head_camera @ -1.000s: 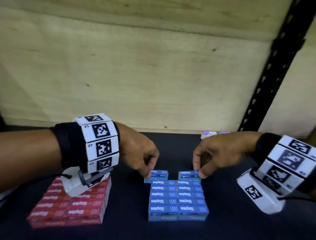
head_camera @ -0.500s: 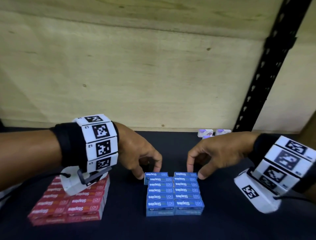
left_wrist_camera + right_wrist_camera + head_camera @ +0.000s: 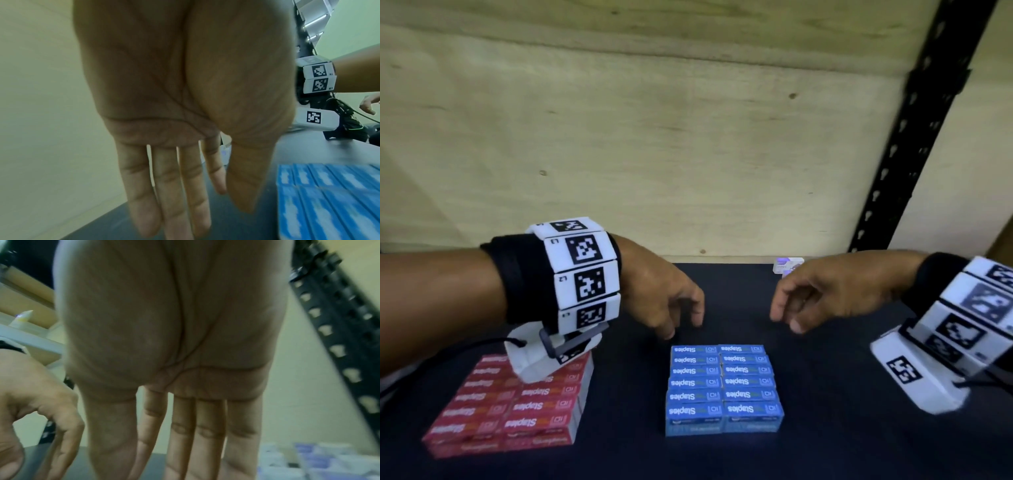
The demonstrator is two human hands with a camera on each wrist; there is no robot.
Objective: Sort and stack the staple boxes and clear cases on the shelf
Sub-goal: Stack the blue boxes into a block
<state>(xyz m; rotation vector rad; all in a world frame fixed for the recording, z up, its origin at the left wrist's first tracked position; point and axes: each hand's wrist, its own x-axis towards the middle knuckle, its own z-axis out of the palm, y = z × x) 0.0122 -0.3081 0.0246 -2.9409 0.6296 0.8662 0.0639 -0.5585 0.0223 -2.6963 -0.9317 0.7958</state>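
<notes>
Blue staple boxes (image 3: 723, 385) form a neat two-column block on the dark shelf (image 3: 825, 445), seen again at the right in the left wrist view as blue staple boxes (image 3: 329, 199). Red staple boxes (image 3: 517, 407) are stacked at the left, partly under my left wrist. My left hand (image 3: 674, 315) hovers just behind the blue block's left corner, fingers relaxed and empty. My right hand (image 3: 791, 317) hangs behind the block's right corner, also empty. Both wrist views show straight fingers holding nothing: left fingers (image 3: 168, 194), right fingers (image 3: 205, 434). Clear cases (image 3: 786, 265) lie at the back right.
A plywood back wall (image 3: 688, 137) closes the shelf behind. A black perforated upright (image 3: 914, 130) stands at the right rear. More clear cases (image 3: 308, 459) appear blurred in the right wrist view. Bare dark shelf lies between the red and blue stacks.
Both hands let go of the rearmost blue boxes, now flush with the block, and lifted away backward, fingers loosening. The head view shifted slightly.
</notes>
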